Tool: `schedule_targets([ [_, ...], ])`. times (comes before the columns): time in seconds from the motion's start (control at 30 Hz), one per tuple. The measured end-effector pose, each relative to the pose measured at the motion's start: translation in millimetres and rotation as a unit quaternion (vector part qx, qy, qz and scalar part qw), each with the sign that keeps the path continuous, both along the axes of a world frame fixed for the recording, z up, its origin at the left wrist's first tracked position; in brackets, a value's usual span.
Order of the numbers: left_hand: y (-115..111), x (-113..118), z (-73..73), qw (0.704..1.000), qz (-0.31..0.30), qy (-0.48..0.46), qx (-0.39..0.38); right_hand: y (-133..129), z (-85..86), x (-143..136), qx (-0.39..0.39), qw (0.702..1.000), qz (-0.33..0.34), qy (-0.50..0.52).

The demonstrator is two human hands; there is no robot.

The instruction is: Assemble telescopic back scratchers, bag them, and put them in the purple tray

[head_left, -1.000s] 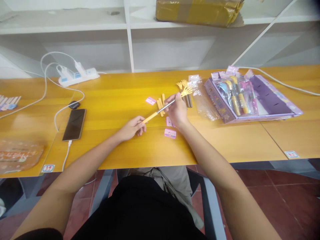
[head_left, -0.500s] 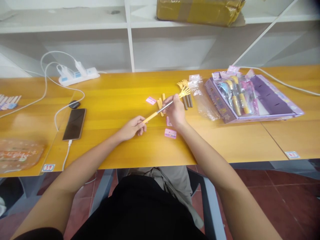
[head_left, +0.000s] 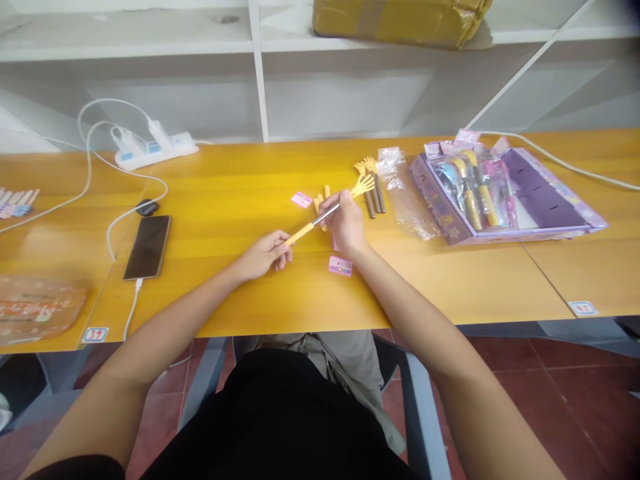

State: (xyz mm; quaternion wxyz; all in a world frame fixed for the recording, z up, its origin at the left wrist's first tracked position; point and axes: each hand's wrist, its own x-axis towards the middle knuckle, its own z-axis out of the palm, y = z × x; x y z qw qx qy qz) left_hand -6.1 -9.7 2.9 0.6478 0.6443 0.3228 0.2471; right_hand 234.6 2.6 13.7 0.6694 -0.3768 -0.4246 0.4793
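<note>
A back scratcher (head_left: 301,233) with a yellow handle, a metal shaft and a yellow hand-shaped head slants up to the right between my hands. My left hand (head_left: 265,255) is closed around the end of its handle. Higher up, my right hand (head_left: 346,220) grips the metal shaft just below the head. Behind my right hand lie several more yellow claw heads on metal shafts (head_left: 379,193). Loose yellow handles (head_left: 320,203) rest beside my right fingers, partly hidden. A pink card (head_left: 341,266) lies below my right wrist, and another pink card (head_left: 301,199) is farther back.
At the right, a purple box (head_left: 555,200) holds wrapped back scratchers; clear plastic bags (head_left: 407,200) lie beside it. On the left are a phone (head_left: 147,247) on a cable, a power strip (head_left: 157,152) and an orange packet (head_left: 43,308). A taped carton (head_left: 400,23) sits on the shelf.
My right hand has slid slightly left down the shaft, and the scratcher's head has come a little left and lower. My left hand keeps its hold on the handle.
</note>
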Motion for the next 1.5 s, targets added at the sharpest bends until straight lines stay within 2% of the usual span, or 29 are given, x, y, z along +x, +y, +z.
schedule_targets([
  [0.27, 0.0, 0.1, -1.5, 1.000, 0.009, -0.002, 0.001, 1.2, -3.4, -6.2, -0.004, 1.000, -0.010, -0.026],
  [0.87, -0.4, 0.6, 2.8, 1.000, 0.019, 0.005, -0.005, -0.3, -7.2, -12.3, -0.002, 0.999, 0.049, -0.005],
  [1.5, -3.5, 1.0, 4.8, 1.000, 0.022, 0.019, -0.003, -2.8, -16.2, -15.5, 0.002, 0.998, 0.064, -0.011],
])
